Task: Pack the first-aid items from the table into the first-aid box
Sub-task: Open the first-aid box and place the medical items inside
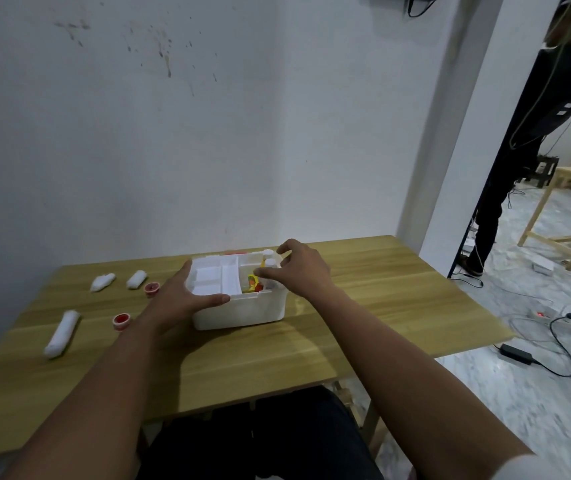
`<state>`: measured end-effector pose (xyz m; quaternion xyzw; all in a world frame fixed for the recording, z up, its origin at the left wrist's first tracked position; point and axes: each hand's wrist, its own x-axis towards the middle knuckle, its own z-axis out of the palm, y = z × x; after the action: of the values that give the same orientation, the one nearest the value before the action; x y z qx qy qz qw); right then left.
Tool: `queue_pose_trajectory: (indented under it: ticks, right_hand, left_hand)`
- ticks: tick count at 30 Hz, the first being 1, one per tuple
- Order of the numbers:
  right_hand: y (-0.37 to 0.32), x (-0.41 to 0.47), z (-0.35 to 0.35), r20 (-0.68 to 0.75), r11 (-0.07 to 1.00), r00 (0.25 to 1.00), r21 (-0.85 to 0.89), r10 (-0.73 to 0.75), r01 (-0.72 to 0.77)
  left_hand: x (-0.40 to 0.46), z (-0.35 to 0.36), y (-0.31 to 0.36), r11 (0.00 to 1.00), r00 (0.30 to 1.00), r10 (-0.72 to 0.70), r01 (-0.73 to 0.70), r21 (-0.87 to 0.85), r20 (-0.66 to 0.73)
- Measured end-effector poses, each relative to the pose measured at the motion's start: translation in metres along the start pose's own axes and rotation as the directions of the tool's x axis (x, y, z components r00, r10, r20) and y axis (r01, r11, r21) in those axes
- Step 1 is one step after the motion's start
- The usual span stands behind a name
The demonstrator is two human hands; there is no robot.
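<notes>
First-aid box (242, 311) mid-surface, lid off. Left hand (176, 299) spread flat, bracing its left rim. Right hand (299, 270) over the right compartment, fingertips pinching a white-capped bottle (270, 263). Gauze rolls (62, 332) lie left.

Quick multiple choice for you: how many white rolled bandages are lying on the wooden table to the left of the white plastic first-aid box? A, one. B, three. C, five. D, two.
B: three white rolled bandages lie out on the wooden table left of the white plastic first-aid box: two short ones at the back and a long one nearer the front.
</notes>
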<state>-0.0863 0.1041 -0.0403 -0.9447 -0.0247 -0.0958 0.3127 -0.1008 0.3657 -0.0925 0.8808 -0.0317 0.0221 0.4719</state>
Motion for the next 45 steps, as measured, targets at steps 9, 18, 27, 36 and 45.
queue_pose_trajectory:
  ticks: [9, 18, 27, 36, 45]
  right_hand:
    - [0.021, 0.022, 0.001, 0.183, 0.976, 0.979, 0.211, -0.096, 0.056]
    - [0.033, 0.052, 0.018, 0.491, 0.969, 0.852, 0.235, -0.183, 0.073]
    - [0.037, 0.068, 0.021, 0.593, 0.948, 0.768, 0.313, -0.241, 0.055]
    - [0.041, 0.070, 0.025, 0.570, 0.954, 0.794, 0.299, -0.210, 0.038]
    - [0.047, 0.061, 0.029, 0.385, 0.939, 0.882, 0.307, -0.271, 0.154]
  left_hand:
    - [-0.019, 0.003, 0.029, 0.992, 1.000, -0.023, 0.022, -0.121, -0.006]
    - [-0.011, -0.059, -0.039, 0.971, 0.878, -0.136, 0.209, 0.112, -0.460]
    - [-0.009, -0.076, -0.083, 0.791, 0.940, -0.217, 0.326, 0.517, -0.262]
    - [0.036, -0.047, -0.079, 0.719, 0.942, -0.078, 0.281, 0.635, -0.327]
    - [0.053, -0.034, -0.091, 0.675, 0.922, 0.099, 0.214, 0.706, -0.375]
